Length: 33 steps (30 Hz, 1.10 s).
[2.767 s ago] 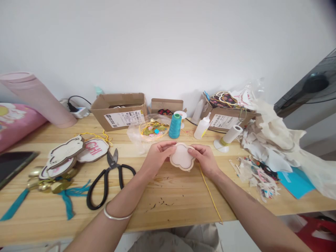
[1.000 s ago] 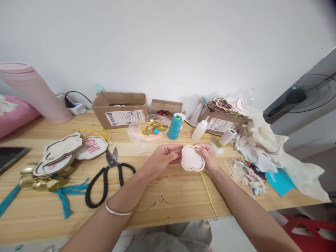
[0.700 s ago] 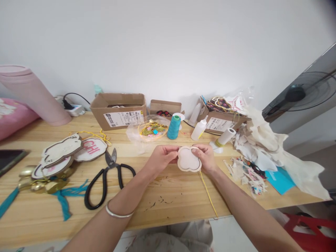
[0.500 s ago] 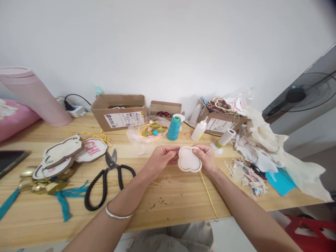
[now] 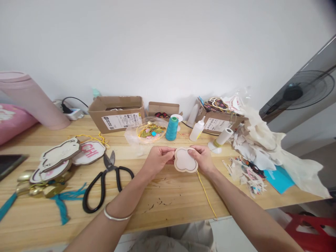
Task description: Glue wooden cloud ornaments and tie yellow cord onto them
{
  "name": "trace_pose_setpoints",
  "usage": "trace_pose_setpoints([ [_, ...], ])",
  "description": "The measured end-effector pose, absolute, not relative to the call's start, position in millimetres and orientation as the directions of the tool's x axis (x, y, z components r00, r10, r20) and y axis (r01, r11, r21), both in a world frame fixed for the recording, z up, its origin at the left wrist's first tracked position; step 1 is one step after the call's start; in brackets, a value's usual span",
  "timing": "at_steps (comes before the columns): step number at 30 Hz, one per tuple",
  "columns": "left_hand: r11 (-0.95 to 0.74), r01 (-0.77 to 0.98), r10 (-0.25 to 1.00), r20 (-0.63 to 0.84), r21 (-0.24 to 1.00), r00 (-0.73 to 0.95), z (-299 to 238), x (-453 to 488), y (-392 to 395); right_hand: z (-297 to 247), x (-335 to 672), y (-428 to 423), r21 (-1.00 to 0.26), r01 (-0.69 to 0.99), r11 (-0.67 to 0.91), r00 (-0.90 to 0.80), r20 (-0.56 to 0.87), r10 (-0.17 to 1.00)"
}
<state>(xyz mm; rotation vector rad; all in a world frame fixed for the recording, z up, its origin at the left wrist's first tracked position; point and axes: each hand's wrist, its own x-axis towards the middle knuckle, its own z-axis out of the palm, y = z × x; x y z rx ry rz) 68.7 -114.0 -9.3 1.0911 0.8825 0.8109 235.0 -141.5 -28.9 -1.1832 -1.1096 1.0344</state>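
Both hands hold a small cloud-shaped wooden frame (image 5: pixel 185 160) with a pale pink face, just above the wooden table (image 5: pixel 168 196). My left hand (image 5: pixel 157 161) pinches its left edge with curled fingers. My right hand (image 5: pixel 203 158) grips its right edge, fingers bent over the top. A yellow cord (image 5: pixel 206 194) runs from under the frame toward the table's front edge. Nearest on the table behind the hands stand a teal thread spool (image 5: pixel 172 128) and a white squeeze bottle (image 5: pixel 196 129).
Black scissors (image 5: pixel 105 182) lie left of my hands, beside finished cloud ornaments (image 5: pixel 68 157) with teal tassels. Cardboard boxes (image 5: pixel 117 112) line the wall. A plastic bag of cords (image 5: pixel 149 132), a white roll (image 5: pixel 222 140), paper scraps (image 5: pixel 246 173), crumpled white sheets (image 5: pixel 265 143) and a fan (image 5: pixel 301 92) are to the right.
The frame was turned and shifted slightly between my fingers, both hands keeping hold. The view has drifted a little; nothing on the table moved.
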Motion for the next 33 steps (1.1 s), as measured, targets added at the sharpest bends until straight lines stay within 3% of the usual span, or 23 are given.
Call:
trace_pose_setpoints([
  [4,0.299,-0.14,0.906,-0.235,0.944,0.352,-7,66,-112,-27,235,-141,-0.99,-0.085,0.109,0.195,0.091,0.977],
  [7,0.269,-0.162,0.903,-0.19,0.949,0.384,-8,64,-112,-26,234,-141,-0.989,-0.099,0.111,0.203,0.09,0.975],
  [11,0.169,-0.109,0.897,-0.107,0.979,0.428,-13,65,-111,-24,233,-141,-0.991,-0.042,0.129,0.215,0.117,0.97],
  [16,-0.035,0.046,0.942,0.017,0.998,0.334,-18,69,-112,-25,231,-143,-0.99,0.03,0.135,0.239,0.138,0.961],
  [19,-0.062,0.082,0.957,0.036,0.995,0.289,-18,71,-114,-27,230,-142,-0.99,-0.001,0.138,0.241,0.134,0.961],
  [22,-0.038,0.056,0.959,0.02,0.998,0.283,-15,72,-114,-28,230,-141,-0.989,-0.063,0.137,0.249,0.118,0.961],
  [27,0.096,-0.143,0.954,-0.05,0.985,0.295,-12,69,-112,-24,229,-141,-0.979,-0.154,0.13,0.299,0.079,0.951],
  [33,0.251,-0.171,0.851,-0.133,0.953,0.509,-7,68,-114,-22,229,-138,-0.95,-0.3,0.079,0.268,-0.004,0.964],
])
